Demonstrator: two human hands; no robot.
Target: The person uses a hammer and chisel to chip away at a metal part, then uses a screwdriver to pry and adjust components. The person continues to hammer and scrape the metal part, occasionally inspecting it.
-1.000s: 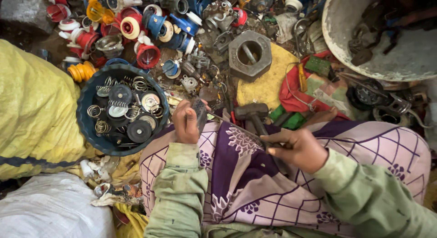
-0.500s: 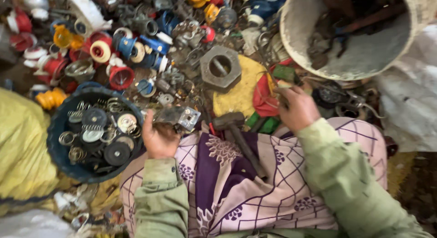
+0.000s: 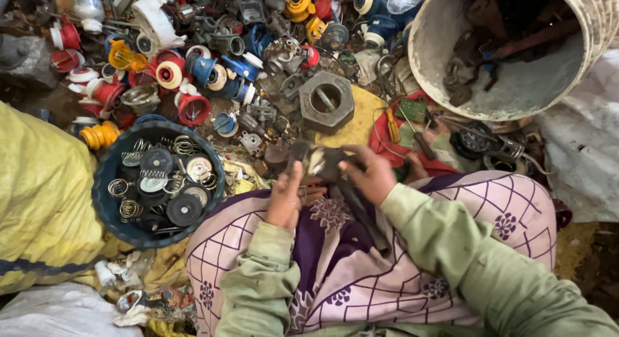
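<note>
My left hand [image 3: 287, 196] and my right hand [image 3: 369, 174] both grip a small dark metal part [image 3: 317, 161] held just above my lap. The part is greyish with a pale patch on its face. A hammer with a dark handle [image 3: 362, 216] lies across the patterned purple and pink cloth [image 3: 400, 272] over my knees, right under my right hand. Both arms wear green sleeves.
A dark blue basket [image 3: 103, 182] with springs and black discs sits at the left. A large hexagonal nut [image 3: 325, 103] lies ahead on a yellow piece. A dirty white bucket [image 3: 445, 47] stands top right. Red, blue and yellow plastic parts [image 3: 187, 72] cover the ground; a yellow sack [image 3: 39, 195] lies left.
My right hand has come back from the scrap pile at the right and joined my left hand on the metal part. The view has shifted a little.
</note>
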